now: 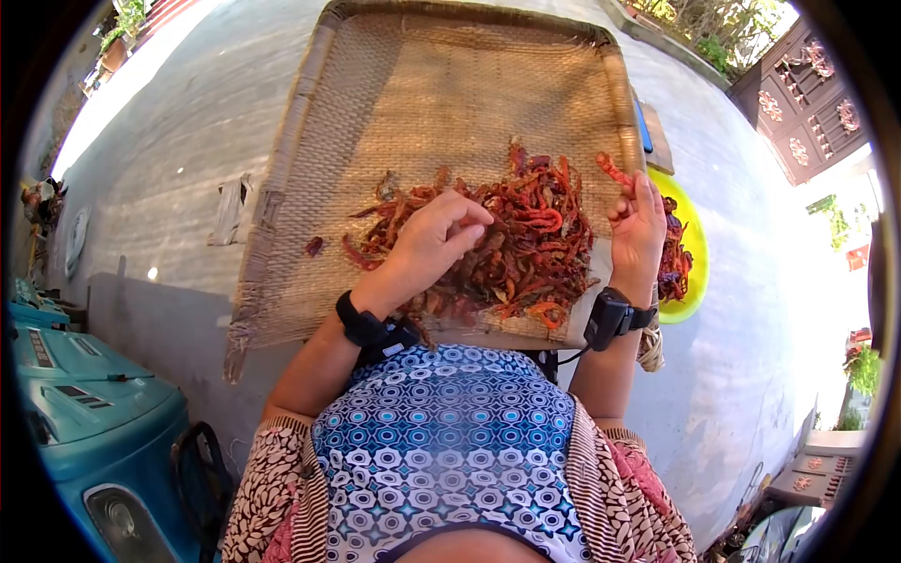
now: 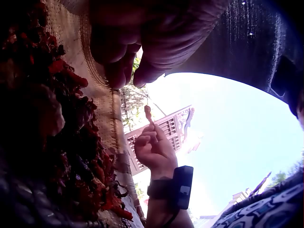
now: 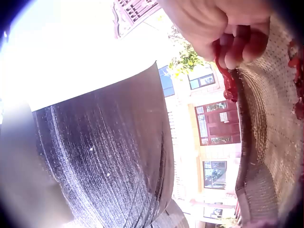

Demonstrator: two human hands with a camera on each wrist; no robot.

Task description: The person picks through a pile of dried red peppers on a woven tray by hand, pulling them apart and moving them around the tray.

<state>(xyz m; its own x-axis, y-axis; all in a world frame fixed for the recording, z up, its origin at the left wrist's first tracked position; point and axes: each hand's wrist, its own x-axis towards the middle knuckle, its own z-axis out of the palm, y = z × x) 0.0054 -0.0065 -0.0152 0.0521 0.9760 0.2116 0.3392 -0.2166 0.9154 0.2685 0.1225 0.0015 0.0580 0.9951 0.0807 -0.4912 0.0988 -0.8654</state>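
Note:
My right hand (image 1: pixel 640 233) pinches a dried red chili pepper (image 1: pixel 613 170) between thumb and forefinger, above the right rim of a woven tray (image 1: pixel 450 84). In the right wrist view the same chili (image 3: pixel 230 88) hangs out past the fingertips. Over a heap of dried chilies (image 1: pixel 526 253) is my left hand (image 1: pixel 434 235), its fingers loosely bent. A small gap shows between its thumb and fingers in the left wrist view, with nothing held there. The heap spreads across the near half of the tray.
A yellow basin (image 1: pixel 696 296) with more dried chilies stands right of the tray, partly behind the right hand. Beyond it lies a blue object (image 1: pixel 643 127) by the tray's edge. A teal vehicle (image 1: pixel 113 413) is at the lower left. Concrete floor surrounds the tray.

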